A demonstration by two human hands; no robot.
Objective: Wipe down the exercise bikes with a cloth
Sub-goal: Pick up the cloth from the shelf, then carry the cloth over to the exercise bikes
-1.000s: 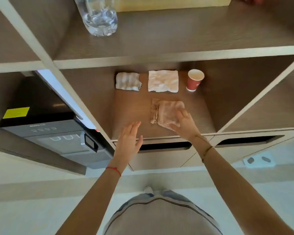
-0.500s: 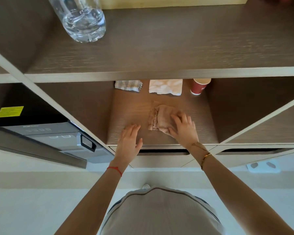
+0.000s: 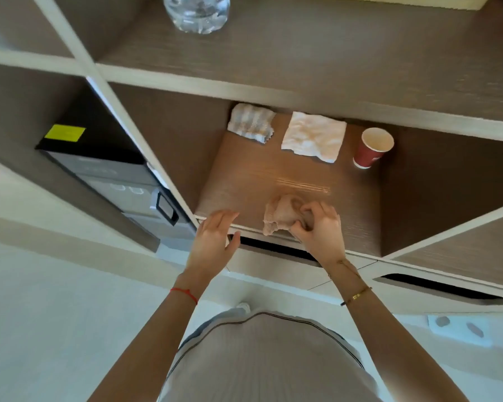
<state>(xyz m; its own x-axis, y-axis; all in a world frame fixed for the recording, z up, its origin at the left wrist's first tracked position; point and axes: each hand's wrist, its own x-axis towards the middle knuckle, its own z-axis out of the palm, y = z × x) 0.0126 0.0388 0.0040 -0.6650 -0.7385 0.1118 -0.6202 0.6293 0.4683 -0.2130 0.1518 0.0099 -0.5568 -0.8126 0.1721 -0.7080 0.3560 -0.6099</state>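
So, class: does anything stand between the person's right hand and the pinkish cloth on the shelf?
Nothing visible does. The right hand already grips the pinkish cloth at the shelf's front edge; the left hand is open beside it.

Pinkish-beige cloth (image 3: 282,214), crumpled into a bunch, at the shelf's front edge

Brown wooden shelving unit (image 3: 302,62) with pale edging, white floor (image 3: 55,329), possibly daylight
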